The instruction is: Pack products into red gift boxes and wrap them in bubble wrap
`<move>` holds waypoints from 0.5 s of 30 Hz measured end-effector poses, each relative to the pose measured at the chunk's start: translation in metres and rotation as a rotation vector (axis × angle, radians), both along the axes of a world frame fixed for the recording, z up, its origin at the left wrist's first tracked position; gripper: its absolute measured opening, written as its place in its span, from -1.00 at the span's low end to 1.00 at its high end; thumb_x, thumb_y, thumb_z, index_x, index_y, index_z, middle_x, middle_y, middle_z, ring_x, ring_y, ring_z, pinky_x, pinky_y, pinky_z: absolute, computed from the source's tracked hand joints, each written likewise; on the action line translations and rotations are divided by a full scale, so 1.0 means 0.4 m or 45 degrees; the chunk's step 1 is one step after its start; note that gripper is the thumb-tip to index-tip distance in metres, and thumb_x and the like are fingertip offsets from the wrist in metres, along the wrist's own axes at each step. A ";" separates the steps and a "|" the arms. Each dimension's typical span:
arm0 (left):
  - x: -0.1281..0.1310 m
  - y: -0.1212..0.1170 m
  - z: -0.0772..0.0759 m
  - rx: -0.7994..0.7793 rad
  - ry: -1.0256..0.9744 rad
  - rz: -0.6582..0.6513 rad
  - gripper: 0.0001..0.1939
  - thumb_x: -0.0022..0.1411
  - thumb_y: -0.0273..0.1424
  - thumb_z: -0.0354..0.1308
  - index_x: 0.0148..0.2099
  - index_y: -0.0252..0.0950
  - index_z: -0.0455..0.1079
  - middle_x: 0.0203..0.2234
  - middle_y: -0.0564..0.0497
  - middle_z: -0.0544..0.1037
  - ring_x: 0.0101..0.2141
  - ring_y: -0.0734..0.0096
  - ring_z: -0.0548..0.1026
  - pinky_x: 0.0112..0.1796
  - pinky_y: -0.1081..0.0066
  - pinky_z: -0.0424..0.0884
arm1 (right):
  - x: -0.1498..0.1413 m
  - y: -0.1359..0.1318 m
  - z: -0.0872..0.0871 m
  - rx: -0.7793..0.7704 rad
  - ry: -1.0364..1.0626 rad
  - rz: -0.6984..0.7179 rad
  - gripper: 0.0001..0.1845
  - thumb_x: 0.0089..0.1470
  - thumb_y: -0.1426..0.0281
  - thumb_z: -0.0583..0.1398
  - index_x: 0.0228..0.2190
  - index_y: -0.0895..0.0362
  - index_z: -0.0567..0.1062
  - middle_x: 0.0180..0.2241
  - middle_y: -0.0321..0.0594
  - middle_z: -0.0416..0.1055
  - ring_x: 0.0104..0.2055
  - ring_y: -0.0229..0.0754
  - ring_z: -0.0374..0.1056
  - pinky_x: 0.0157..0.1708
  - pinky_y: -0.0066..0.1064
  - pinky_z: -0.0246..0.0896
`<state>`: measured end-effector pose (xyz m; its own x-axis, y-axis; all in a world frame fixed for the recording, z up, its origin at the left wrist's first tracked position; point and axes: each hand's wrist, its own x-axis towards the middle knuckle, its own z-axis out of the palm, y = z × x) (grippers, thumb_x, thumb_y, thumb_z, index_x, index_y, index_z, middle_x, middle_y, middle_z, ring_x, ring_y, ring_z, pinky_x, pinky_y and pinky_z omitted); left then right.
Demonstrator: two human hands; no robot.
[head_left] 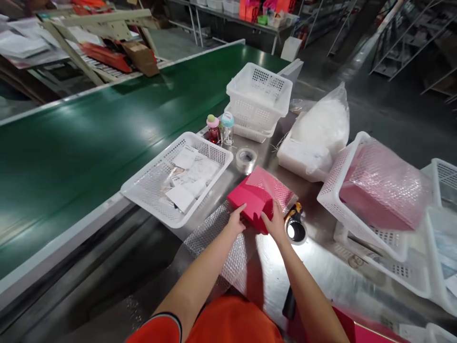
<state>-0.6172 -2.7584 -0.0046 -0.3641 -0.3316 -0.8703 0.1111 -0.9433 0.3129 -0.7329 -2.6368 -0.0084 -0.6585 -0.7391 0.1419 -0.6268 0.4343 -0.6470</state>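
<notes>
A pink-red box (252, 202) lies on a sheet of clear bubble wrap (217, 243) on the steel table (317, 267). Part of the wrap is folded over the box's far side. My left hand (236, 220) grips the box's near left edge, fingers curled on it. My right hand (274, 223) presses against the near right corner, fingers closed round it. A tape dispenser (295, 227) sits just right of my right hand.
A white basket (143, 190) of papers sits to the left by the green conveyor belt (89, 133). Behind the box are a tape roll (246, 159), two small bottles (220, 128) and stacked white baskets (259, 97). A basket of bubble-wrapped pink boxes (383, 188) stands at right.
</notes>
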 end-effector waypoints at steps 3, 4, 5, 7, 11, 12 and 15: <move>-0.002 0.003 0.000 -0.039 -0.025 -0.010 -0.62 0.10 -0.31 0.40 -0.06 -0.29 0.44 -0.41 -0.02 0.54 -0.44 0.30 0.52 -0.34 0.26 0.53 | 0.007 -0.008 0.014 0.099 0.049 -0.004 -0.23 0.16 0.16 0.14 0.29 0.30 0.22 0.31 0.24 0.18 0.39 0.19 0.07 0.31 0.11 0.06; -0.002 0.005 -0.001 -0.057 -0.026 -0.012 -0.59 0.07 -0.30 0.43 -0.06 -0.29 0.44 -0.41 -0.02 0.54 -0.44 0.30 0.52 -0.34 0.27 0.53 | 0.010 -0.013 0.023 0.154 0.060 -0.017 -0.25 0.17 0.18 0.13 0.28 0.32 0.23 0.32 0.25 0.17 0.39 0.19 0.05 0.31 0.12 0.06; 0.000 0.007 -0.001 -0.075 -0.025 -0.014 -0.55 0.04 -0.28 0.45 -0.06 -0.28 0.44 -0.40 -0.01 0.54 -0.43 0.31 0.52 -0.33 0.28 0.53 | 0.013 -0.018 0.034 0.218 0.070 -0.036 -0.26 0.18 0.21 0.11 0.28 0.34 0.22 0.33 0.26 0.15 0.39 0.20 0.04 0.30 0.13 0.06; 0.006 0.011 -0.001 -0.108 -0.021 -0.018 -0.48 -0.02 -0.25 0.49 -0.04 -0.24 0.41 -0.37 0.01 0.54 -0.40 0.33 0.53 -0.29 0.27 0.53 | 0.021 -0.029 0.060 0.355 0.094 -0.081 -0.29 0.21 0.26 0.07 0.30 0.34 0.20 0.37 0.24 0.08 0.40 0.21 0.01 0.28 0.18 0.05; 0.032 0.019 0.002 -0.152 -0.048 -0.041 -0.40 -0.07 -0.23 0.52 -0.01 -0.18 0.35 -0.32 0.04 0.51 -0.40 0.40 0.50 -0.25 0.25 0.53 | 0.038 -0.046 0.106 0.573 0.178 -0.139 -0.29 0.26 0.26 0.04 0.34 0.31 0.15 0.41 0.20 0.00 0.40 0.28 -0.03 0.24 0.31 0.00; 0.040 0.020 0.003 -0.162 -0.055 -0.044 -0.39 -0.06 -0.23 0.52 -0.01 -0.17 0.34 -0.31 0.05 0.51 -0.39 0.40 0.50 -0.25 0.25 0.52 | 0.041 -0.049 0.114 0.610 0.211 -0.161 -0.29 0.26 0.25 0.04 0.34 0.31 0.15 0.41 0.22 -0.01 0.40 0.32 -0.05 0.24 0.35 -0.02; 0.069 0.022 0.007 -0.183 -0.065 -0.050 -0.40 -0.04 -0.24 0.51 0.00 -0.16 0.32 -0.30 0.04 0.51 -0.39 0.39 0.50 -0.27 0.26 0.51 | 0.037 -0.051 0.128 0.647 0.320 -0.224 -0.27 0.27 0.20 0.05 0.32 0.38 0.18 0.40 0.27 0.00 0.38 0.40 -0.04 0.22 0.43 -0.09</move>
<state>-0.5897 -2.7497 -0.0018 -0.3356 -0.4403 -0.8328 0.0553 -0.8917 0.4492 -0.7182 -2.6574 0.0430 -0.7696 -0.6376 -0.0340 -0.6240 0.7623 -0.1717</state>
